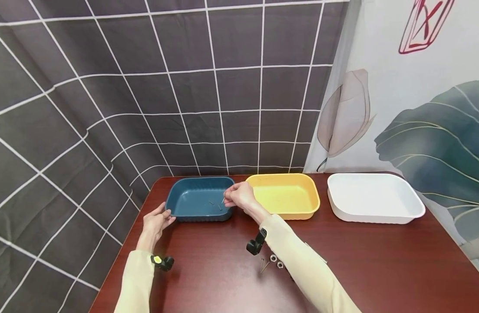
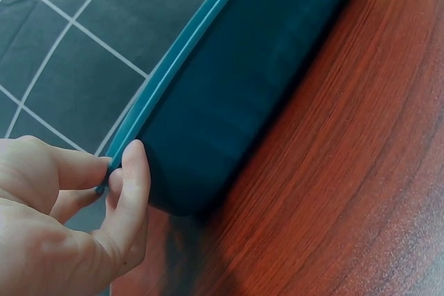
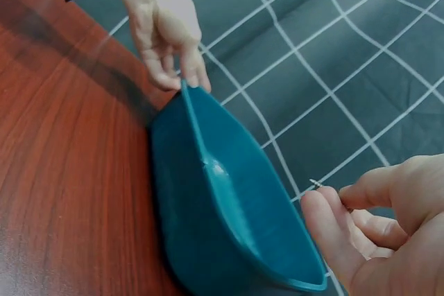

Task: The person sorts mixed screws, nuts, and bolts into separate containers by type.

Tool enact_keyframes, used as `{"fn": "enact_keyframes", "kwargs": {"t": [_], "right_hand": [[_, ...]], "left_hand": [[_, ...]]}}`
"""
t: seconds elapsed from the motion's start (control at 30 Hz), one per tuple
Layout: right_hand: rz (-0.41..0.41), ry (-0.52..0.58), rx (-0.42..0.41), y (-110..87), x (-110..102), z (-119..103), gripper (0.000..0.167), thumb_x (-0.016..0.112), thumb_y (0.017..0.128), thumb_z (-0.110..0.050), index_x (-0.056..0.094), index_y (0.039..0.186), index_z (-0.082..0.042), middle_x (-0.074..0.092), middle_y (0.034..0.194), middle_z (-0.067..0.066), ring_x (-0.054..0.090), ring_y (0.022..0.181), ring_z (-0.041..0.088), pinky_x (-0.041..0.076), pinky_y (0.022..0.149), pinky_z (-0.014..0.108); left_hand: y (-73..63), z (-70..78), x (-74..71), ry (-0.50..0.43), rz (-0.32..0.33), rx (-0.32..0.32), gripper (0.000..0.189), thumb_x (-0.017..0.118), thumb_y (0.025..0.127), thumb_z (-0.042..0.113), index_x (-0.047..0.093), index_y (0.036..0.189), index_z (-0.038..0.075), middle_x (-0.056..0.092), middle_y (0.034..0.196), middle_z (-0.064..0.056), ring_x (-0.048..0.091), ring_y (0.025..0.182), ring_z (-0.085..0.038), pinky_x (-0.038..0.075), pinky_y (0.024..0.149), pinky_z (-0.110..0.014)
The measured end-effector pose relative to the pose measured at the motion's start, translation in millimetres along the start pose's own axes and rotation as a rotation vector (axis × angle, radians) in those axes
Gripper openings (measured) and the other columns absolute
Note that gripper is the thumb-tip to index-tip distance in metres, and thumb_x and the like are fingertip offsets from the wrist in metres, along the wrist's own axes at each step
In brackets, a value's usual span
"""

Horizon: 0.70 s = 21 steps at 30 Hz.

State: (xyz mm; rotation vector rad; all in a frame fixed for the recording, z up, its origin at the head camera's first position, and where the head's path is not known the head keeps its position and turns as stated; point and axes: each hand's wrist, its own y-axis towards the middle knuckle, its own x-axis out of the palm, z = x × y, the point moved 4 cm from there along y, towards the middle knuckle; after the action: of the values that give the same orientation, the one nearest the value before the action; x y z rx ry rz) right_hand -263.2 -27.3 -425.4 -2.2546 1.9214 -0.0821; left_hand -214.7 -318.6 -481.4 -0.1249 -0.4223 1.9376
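Observation:
A dark blue plastic bin (image 1: 196,213) stands at the left of the table, with a few small screws (image 1: 211,203) lying on its floor. My left hand (image 1: 155,221) pinches the bin's near left corner at the rim; in the left wrist view the thumb and fingers (image 2: 132,178) lie on either side of that rim. Over the bin's right end, my right hand (image 1: 239,195) holds a small screw (image 3: 316,184) between thumb and fingertips. Its threaded tip sticks out past them, and the rest is hidden by the fingers.
A yellow bin (image 1: 280,215) stands right of the blue one, and a white bin (image 1: 376,217) farther right. Two long screws (image 1: 262,265) and two hex nuts (image 1: 273,258) lie on the brown table (image 1: 208,265) beside my right forearm, which partly covers other items. Behind hangs a grey checked curtain (image 1: 192,95).

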Motion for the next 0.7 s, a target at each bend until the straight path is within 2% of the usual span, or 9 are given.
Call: {"fn": "enact_keyframes", "kwargs": {"t": [0.1, 0.33, 0.47, 0.7], "right_hand": [[0.01, 0.015, 0.017, 3.4, 4, 4, 0.008, 0.066, 0.09, 0.007, 0.07, 0.09, 0.014, 0.067, 0.066, 0.013, 0.065, 0.052, 0.013, 0.063, 0.057, 0.029], [-0.012, 0.14, 0.07, 2.0, 8, 7, 0.019, 0.055, 0.096, 0.009, 0.062, 0.111, 0.018, 0.069, 0.079, 0.019, 0.07, 0.064, 0.019, 0.064, 0.066, 0.032], [-0.041, 0.167, 0.087, -3.2, 4, 8, 0.018, 0.053, 0.097, 0.009, 0.062, 0.111, 0.017, 0.067, 0.079, 0.018, 0.071, 0.067, 0.021, 0.065, 0.069, 0.034], [-0.074, 0.181, 0.052, -21.2, -16, 7, 0.02, 0.053, 0.095, 0.01, 0.059, 0.11, 0.021, 0.065, 0.076, 0.016, 0.066, 0.059, 0.014, 0.064, 0.061, 0.03]], "left_hand": [[0.3, -1.4, 0.1, 0.006, -0.002, 0.001, 0.058, 0.053, 0.097, -0.009, 0.036, 0.153, 0.0, 0.054, 0.084, -0.005, 0.059, 0.062, -0.006, 0.062, 0.073, -0.023], [1.8, -5.3, 1.0, -0.005, 0.005, 0.003, 0.058, 0.053, 0.097, -0.009, 0.037, 0.152, 0.001, 0.054, 0.088, -0.005, 0.059, 0.062, -0.006, 0.063, 0.073, -0.024], [2.1, -6.5, 0.7, -0.002, 0.01, -0.005, 0.058, 0.053, 0.097, -0.01, 0.038, 0.152, 0.001, 0.054, 0.088, -0.004, 0.059, 0.062, -0.006, 0.063, 0.073, -0.023], [2.6, -3.1, -0.3, -0.006, 0.013, -0.009, 0.059, 0.054, 0.097, -0.009, 0.037, 0.152, 0.003, 0.055, 0.088, -0.006, 0.059, 0.062, -0.007, 0.062, 0.074, -0.024]]}}
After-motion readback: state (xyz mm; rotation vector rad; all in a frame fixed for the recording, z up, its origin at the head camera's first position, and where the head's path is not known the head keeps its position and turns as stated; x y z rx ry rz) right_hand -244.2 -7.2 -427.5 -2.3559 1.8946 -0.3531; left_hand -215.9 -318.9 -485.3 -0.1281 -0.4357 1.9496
